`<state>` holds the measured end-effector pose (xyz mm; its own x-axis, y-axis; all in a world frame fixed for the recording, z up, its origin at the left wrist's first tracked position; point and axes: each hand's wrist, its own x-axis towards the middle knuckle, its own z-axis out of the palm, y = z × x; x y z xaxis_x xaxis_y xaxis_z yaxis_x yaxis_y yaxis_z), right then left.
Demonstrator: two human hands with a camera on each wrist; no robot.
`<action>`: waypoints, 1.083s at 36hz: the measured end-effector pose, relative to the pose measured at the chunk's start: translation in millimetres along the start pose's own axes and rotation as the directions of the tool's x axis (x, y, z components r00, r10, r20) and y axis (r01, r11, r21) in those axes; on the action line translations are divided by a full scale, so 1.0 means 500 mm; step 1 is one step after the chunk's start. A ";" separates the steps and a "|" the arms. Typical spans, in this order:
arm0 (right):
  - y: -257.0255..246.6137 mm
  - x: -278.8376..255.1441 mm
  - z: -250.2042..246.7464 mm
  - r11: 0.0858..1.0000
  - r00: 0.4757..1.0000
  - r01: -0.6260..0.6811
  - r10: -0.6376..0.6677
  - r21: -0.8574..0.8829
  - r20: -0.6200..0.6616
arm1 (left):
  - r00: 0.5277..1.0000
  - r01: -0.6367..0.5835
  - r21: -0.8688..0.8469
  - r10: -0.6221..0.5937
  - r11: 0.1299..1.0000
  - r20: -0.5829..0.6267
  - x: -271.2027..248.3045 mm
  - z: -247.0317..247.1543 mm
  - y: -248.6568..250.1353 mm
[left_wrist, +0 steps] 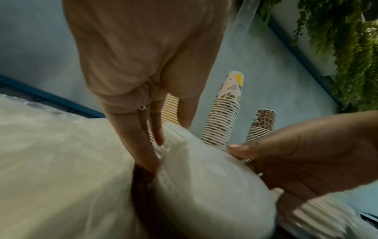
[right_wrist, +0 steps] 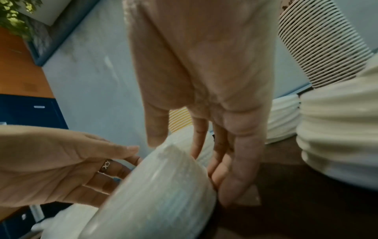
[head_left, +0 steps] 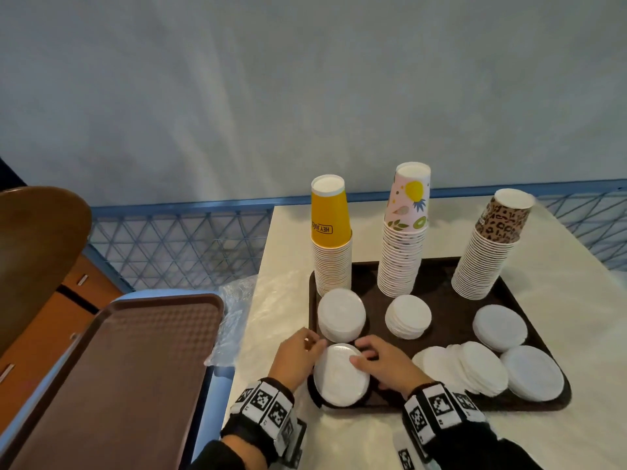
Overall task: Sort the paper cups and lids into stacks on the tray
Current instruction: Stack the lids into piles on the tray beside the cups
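- Lid stack (head_left: 341, 376) at near-left tray (head_left: 448, 317) corner, between both hands.
- Left hand (head_left: 295, 357) grasps its left edge.
- Right hand (head_left: 385, 362) grasps its right edge, thumb on top.

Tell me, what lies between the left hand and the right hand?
A stack of white lids, held on both sides by the left hand and right hand; the head view shows it.

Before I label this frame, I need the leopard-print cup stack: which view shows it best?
The head view: the leopard-print cup stack stands whole on the tray's far right. The left wrist view shows it small behind the right hand; in the right wrist view its pattern can't be told.
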<state>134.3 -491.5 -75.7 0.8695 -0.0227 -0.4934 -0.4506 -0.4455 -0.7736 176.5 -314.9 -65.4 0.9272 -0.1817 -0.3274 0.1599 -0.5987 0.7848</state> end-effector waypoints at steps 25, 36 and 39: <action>-0.016 -0.079 -0.022 0.976 0.915 0.181 -0.212 -0.119 -0.343 | 0.900 -0.284 0.160 0.320 0.945 -0.295 -0.050 0.052 0.045; 0.097 -0.142 -0.189 0.922 0.875 -0.047 -0.148 -0.384 -0.462 | 0.945 -0.315 0.081 0.305 0.946 0.115 -0.085 0.224 0.157; 0.142 -0.140 -0.195 0.885 0.927 -0.099 -0.084 -0.456 -0.364 | 0.945 -0.252 0.144 0.211 0.957 0.251 -0.082 0.259 0.160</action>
<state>61.4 -608.7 -57.4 0.9179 -0.3099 -0.2479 -0.3926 -0.7997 -0.4542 107.5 -456.3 -57.2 0.8245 -0.4939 -0.2763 -0.1291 -0.6395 0.7579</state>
